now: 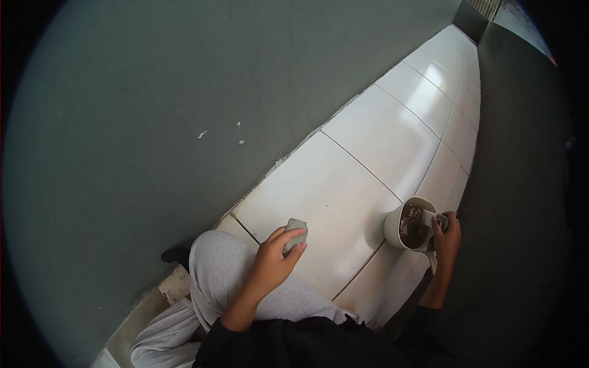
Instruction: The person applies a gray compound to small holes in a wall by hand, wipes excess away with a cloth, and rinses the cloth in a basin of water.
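Observation:
My left hand is closed around a small grey block with rough edges, held a little above the white tiles. Over on the right, a cream dipper stands on the tiled ledge, with murky brown liquid and pale flakes inside. Its handle sticks out toward me. My right hand is at the dipper's right rim, fingers pinched on a flat, pale scraper-like tool that reaches over the opening. The hand partly hides this tool, so its exact kind is unclear.
White glossy tiles form a narrow ledge running away to the upper right. A grey surface with a few white specks borders it on the left; a dark drop lies to the right. My grey-trousered leg rests on the near end.

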A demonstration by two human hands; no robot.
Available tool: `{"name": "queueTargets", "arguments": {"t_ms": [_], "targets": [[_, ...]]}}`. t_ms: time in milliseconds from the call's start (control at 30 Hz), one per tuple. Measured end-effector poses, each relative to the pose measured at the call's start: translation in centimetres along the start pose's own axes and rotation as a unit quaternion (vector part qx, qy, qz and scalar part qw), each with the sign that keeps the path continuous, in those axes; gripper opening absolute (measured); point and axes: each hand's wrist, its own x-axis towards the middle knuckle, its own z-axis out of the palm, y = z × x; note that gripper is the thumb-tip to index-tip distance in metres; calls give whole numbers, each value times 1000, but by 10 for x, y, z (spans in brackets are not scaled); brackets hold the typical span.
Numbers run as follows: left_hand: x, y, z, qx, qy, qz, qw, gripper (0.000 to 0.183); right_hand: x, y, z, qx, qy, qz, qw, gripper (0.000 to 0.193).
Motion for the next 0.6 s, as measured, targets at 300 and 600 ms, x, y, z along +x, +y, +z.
{"name": "queueTargets", "arguments": {"t_ms": [300, 600], "targets": [[36, -9, -90, 67, 204, 94, 972, 23, -8, -137, 55, 417, -199, 63, 885, 29], [35, -28, -102, 54, 241, 73, 966, 25, -33, -191, 160, 217, -215, -177, 936, 38]]}}
